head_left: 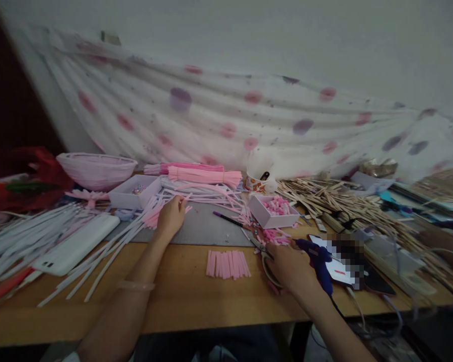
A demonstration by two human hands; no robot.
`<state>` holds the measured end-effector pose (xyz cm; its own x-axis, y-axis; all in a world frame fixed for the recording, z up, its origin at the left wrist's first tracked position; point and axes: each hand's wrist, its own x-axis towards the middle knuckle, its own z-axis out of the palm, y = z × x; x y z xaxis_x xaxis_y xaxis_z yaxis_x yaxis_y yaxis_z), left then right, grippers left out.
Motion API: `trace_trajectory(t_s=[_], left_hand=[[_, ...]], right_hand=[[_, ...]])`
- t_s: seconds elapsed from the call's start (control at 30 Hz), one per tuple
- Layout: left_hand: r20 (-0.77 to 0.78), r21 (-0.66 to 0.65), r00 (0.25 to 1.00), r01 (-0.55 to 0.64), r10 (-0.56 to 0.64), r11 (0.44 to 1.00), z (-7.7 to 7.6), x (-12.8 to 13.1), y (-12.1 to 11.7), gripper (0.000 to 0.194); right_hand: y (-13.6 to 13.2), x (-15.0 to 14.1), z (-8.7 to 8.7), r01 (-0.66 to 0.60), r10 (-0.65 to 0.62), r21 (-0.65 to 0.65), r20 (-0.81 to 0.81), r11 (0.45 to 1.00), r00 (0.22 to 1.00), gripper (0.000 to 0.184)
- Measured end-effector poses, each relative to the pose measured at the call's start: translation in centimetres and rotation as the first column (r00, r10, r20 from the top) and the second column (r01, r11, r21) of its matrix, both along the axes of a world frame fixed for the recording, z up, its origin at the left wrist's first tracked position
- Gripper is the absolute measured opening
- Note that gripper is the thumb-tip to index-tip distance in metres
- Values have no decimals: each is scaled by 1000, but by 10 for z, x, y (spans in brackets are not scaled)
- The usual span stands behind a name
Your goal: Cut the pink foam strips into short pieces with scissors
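Note:
My left hand (171, 216) is over the left part of a grey mat (207, 226), its fingers pinched together on what looks like a pink pipe cleaner. More pink pipe cleaners (153, 216) lie beside and partly behind it. Near the table's front, my right hand (290, 267) is closed around the handles of scissors (266, 266); their blades point up and left toward loose pink pieces. Between the two hands a row of short cut pink pieces (227, 264) lies side by side on the wooden table (189, 311).
A white box of pink pieces (275, 221) and a blue glue gun (319, 259) sit near my right hand, with a phone (340, 264) beyond. Left are a box with beads (130, 198), a bowl (96, 168) and long white stems (101, 256). Wooden sticks (347, 206) cover the back right.

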<state>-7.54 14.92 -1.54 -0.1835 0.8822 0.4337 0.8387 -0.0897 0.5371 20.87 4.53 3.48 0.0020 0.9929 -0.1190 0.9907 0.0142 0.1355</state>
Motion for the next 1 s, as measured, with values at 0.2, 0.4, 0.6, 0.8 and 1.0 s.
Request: trace_trajectory(t_s=[0.2, 0.4, 0.6, 0.8, 1.0], left_hand=[[610, -50, 766, 290, -200, 956, 5, 17, -7, 25], [705, -220, 610, 674, -362, 705, 6, 47, -25, 34], [805, -289, 510, 783, -302, 551, -7, 65, -29, 28], [657, -356, 618, 759, -432, 545, -4, 72, -34, 18], [445, -498, 782, 621, -437, 605, 9, 51, -35, 17]], right_hand=[[4, -2, 8, -41, 41, 55, 8, 998, 999, 24], [9, -24, 5, -184, 209, 108, -324, 977, 922, 20], [27, -39, -21, -186, 177, 3, -324, 983, 929, 21], [33, -39, -19, -187, 171, -5, -385, 982, 907, 17], [20, -27, -3, -163, 138, -33, -381, 986, 914, 22]])
